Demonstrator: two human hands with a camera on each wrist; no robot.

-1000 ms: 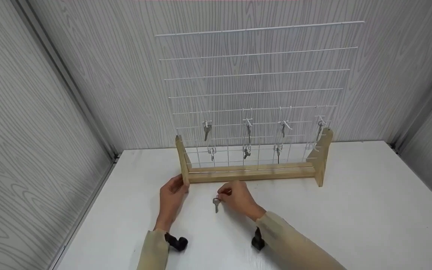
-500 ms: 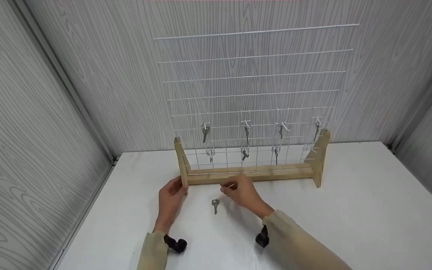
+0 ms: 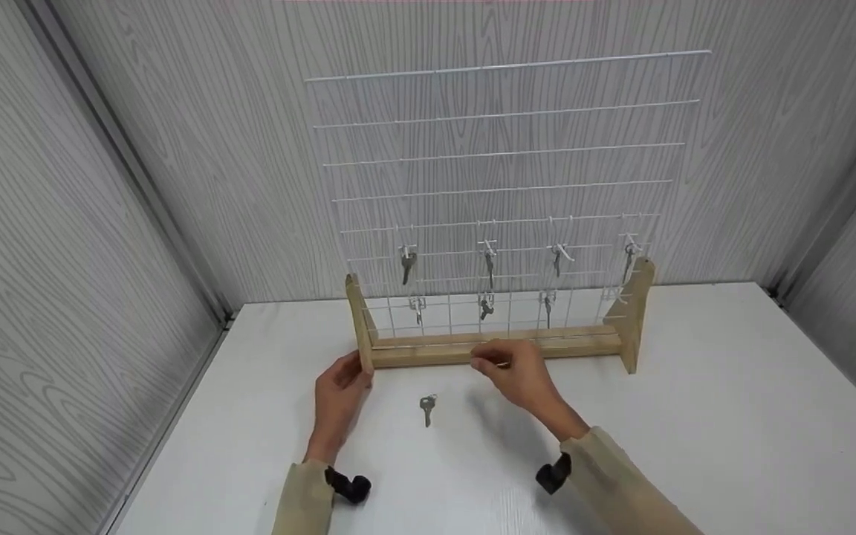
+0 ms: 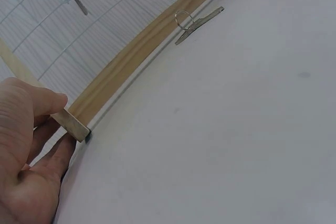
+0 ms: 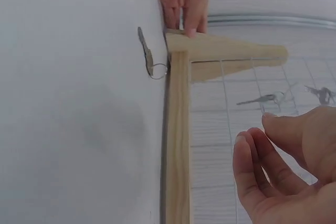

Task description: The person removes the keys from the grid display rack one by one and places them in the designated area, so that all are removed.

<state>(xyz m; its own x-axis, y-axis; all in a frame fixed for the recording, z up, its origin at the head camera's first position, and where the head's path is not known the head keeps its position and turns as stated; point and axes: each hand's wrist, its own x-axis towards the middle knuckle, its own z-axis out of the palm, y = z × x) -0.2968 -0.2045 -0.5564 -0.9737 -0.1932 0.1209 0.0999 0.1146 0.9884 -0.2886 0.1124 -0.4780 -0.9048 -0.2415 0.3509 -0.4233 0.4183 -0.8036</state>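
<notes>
A silvery key [image 3: 427, 410] lies on the white table in front of a wooden-based wire rack [image 3: 420, 357]. In the left wrist view its thin ring [image 4: 183, 20] stands up from the key's head. My left hand [image 3: 338, 405] grips the front foot of the rack's left wooden end piece [image 4: 73, 124], thumb on one side and fingers on the other. My right hand [image 3: 521, 375] hovers by the front wooden bar, right of the loose key. In the right wrist view, thumb and fingers of that hand [image 5: 283, 166] are loosely bent and apart, holding nothing.
Several keys hang from white hooks on the wire grid [image 3: 498, 184] in two rows, one being a key [image 3: 408, 266] at upper left. The lower right hook [image 3: 616, 296] bears no key. Grained panels [image 3: 175, 148] enclose the table [image 3: 733, 416] behind and at the sides.
My right hand has let go of the key's ring and moved right and slightly back. The key stays on the table. My left hand keeps its grip on the rack.
</notes>
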